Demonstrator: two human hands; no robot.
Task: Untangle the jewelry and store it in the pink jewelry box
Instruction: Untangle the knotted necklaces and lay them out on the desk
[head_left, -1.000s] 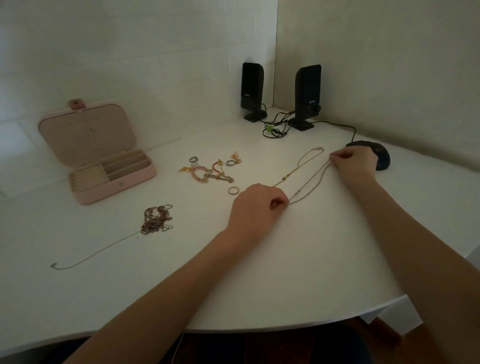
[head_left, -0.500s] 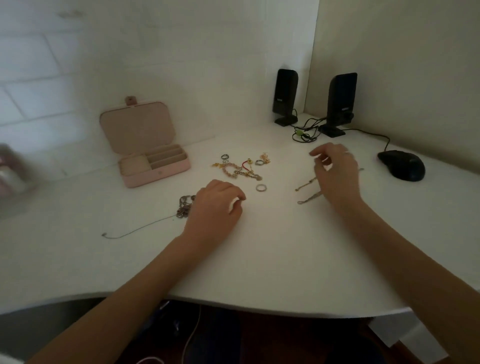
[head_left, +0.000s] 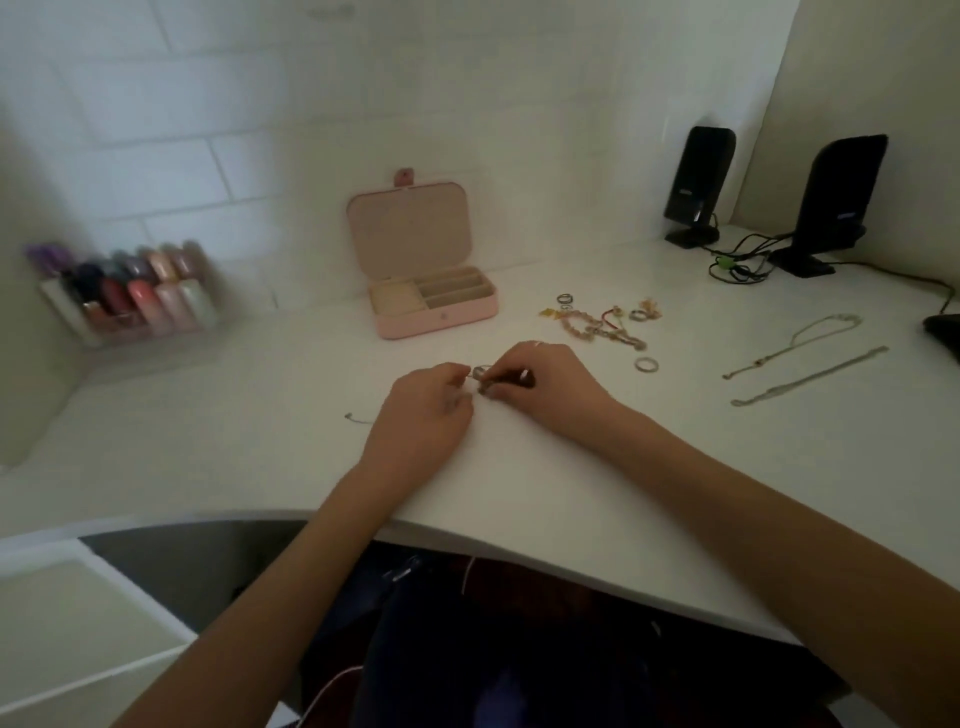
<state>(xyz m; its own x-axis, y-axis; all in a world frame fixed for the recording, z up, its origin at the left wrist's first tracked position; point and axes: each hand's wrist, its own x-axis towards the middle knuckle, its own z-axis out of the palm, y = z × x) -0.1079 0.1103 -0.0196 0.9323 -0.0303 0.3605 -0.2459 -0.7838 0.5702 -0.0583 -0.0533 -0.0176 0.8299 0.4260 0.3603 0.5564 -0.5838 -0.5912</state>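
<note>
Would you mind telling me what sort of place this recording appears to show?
Most likely a home desk in a bedroom or study corner: a white desk against a painted brick wall, two black computer speakers, a rack of nail polish bottles, and an open pink jewelry box.

No text, number or brand is being made out clearly anywhere. A small dark mark is being shown on the front wall of the pink jewelry box (head_left: 435, 320), too small to be read. A pale label strip is being shown on the left speaker (head_left: 696, 183) and another on the right speaker (head_left: 837, 200), both too blurred to be read. The bottles in the clear organizer (head_left: 132, 296) are being blurred beyond reading.
</note>
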